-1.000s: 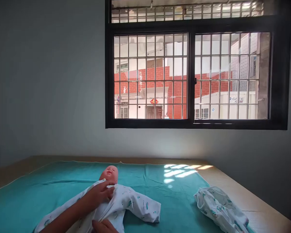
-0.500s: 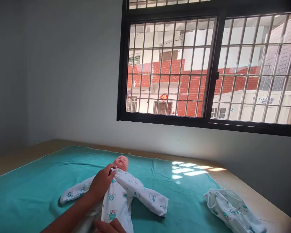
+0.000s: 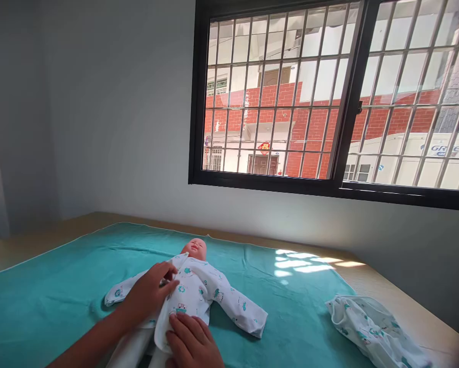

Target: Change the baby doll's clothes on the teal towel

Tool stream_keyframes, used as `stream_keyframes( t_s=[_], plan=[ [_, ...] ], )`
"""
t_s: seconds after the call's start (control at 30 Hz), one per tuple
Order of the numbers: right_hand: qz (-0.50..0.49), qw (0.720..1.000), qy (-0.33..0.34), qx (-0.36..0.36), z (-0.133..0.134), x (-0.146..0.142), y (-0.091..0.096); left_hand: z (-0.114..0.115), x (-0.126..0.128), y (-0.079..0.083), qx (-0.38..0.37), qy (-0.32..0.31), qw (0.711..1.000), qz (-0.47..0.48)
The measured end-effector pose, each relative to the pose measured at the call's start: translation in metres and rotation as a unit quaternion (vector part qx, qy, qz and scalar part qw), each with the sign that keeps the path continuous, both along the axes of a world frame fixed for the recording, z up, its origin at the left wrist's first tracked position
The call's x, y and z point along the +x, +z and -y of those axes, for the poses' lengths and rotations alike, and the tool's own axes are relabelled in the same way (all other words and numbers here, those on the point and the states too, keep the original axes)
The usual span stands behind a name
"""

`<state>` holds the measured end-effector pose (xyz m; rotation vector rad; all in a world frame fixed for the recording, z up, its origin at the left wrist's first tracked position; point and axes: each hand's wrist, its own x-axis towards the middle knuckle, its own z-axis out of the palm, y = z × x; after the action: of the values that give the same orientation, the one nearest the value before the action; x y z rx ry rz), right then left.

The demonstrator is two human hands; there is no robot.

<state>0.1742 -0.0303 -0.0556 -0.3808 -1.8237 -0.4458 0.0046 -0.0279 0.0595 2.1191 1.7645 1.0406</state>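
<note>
A baby doll [image 3: 195, 248] lies on its back, head toward the window, in a white baby top [image 3: 198, 286] with small teal and red prints. The top's sleeves spread out to both sides. At the upper chest my left hand [image 3: 150, 289] has its thumb and forefinger bent at the front edge of the top. Lower down, my right hand [image 3: 194, 341] is closed over the bottom of the same front edge, its thumb mostly hidden. White cloth covers the doll's legs [image 3: 131, 347], partly behind my left forearm.
Under the doll a teal cloth [image 3: 61, 301] covers much of the wooden table [image 3: 382, 281]. A folded white printed garment [image 3: 370, 327] lies at the right. Behind the table are a grey wall [image 3: 118, 128] and a barred window [image 3: 271, 102]. Sunlight patches fall near the back edge.
My left hand has moved from the doll's neck down to the chest. My right hand has come up further into view onto the top's lower front. The camera view has shifted slightly.
</note>
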Motion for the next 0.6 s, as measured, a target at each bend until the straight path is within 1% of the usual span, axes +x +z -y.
stream_keyframes(
  t_s=[0.1,0.17,0.2,0.27,0.37,0.43,0.5,0.6],
  plan=[
    [-0.018,1.0,-0.007,0.01,-0.002,-0.007,-0.016,0.036,-0.033,-0.037,0.041,-0.071,0.995,-0.059],
    [-0.008,1.0,-0.005,-0.001,-0.002,-0.01,-0.025,0.05,-0.05,-0.057,0.068,-0.063,0.993,-0.071],
    [0.004,1.0,0.0,-0.008,-0.002,-0.01,-0.027,0.054,-0.054,-0.062,0.074,-0.054,0.993,-0.076],
    [0.028,0.999,0.011,-0.024,-0.001,-0.008,-0.026,0.057,-0.054,-0.064,0.073,-0.033,0.993,-0.082],
    [0.047,0.998,0.026,-0.032,0.002,-0.001,-0.017,0.059,-0.043,-0.054,0.075,-0.007,0.993,-0.091],
    [0.045,0.998,0.025,-0.028,0.004,0.001,-0.012,0.064,-0.039,-0.049,0.082,-0.006,0.992,-0.091],
    [0.031,0.999,0.018,-0.018,0.007,-0.001,-0.009,0.07,-0.042,-0.052,0.081,-0.025,0.993,-0.081],
    [0.01,1.0,-0.001,-0.025,0.009,-0.006,-0.009,0.08,-0.056,-0.064,0.06,-0.061,0.995,-0.055]
  ],
)
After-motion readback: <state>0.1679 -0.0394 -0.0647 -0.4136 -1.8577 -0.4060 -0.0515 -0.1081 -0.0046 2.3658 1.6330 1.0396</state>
